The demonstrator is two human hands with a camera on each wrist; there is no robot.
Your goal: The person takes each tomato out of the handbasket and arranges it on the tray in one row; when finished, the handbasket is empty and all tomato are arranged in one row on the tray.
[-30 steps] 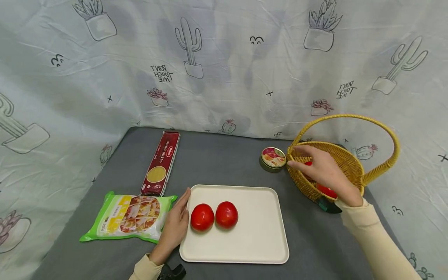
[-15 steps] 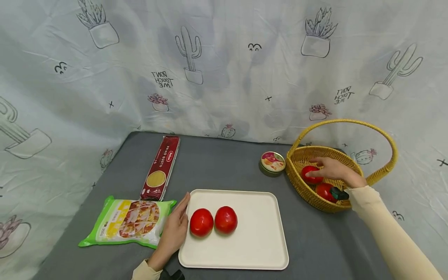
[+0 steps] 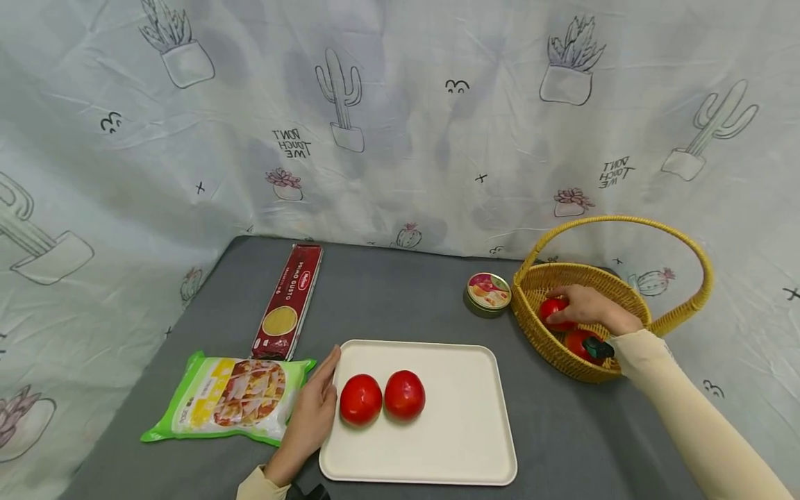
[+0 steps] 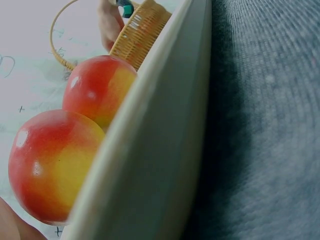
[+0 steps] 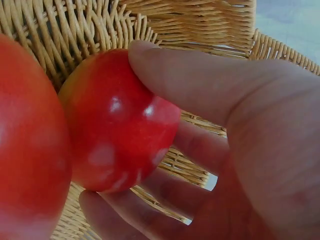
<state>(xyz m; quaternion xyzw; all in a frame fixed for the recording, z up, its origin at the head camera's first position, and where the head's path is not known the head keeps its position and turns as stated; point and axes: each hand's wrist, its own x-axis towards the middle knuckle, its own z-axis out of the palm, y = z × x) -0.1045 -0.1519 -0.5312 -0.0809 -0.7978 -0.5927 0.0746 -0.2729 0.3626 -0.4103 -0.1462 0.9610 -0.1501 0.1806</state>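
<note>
My right hand [image 3: 594,308] is down inside the yellow wicker basket [image 3: 578,273] at the right. Its thumb and fingers curl round a glossy red fruit [image 5: 117,120], seen closely in the right wrist view. A second red fruit [image 5: 25,145] lies right beside that one. My left hand [image 3: 310,411] rests with straight fingers along the left edge of a cream tray [image 3: 465,423]. On the tray sit two smooth fruits, a left one [image 3: 360,401] and a right one [image 3: 404,395]; the left wrist view shows them red with yellow sides.
Left of the tray lies a green-and-white food bag [image 3: 228,399], with a dark red spaghetti box [image 3: 289,302] behind it. A round tin [image 3: 488,293] stands close to the basket's left side. The basket's tall handle [image 3: 615,219] arches above its rim. A patterned cloth [image 3: 400,139] hangs behind the grey table.
My right hand has gone from above the basket's left rim down into it and closed round a fruit. The left hand keeps its place at the tray.
</note>
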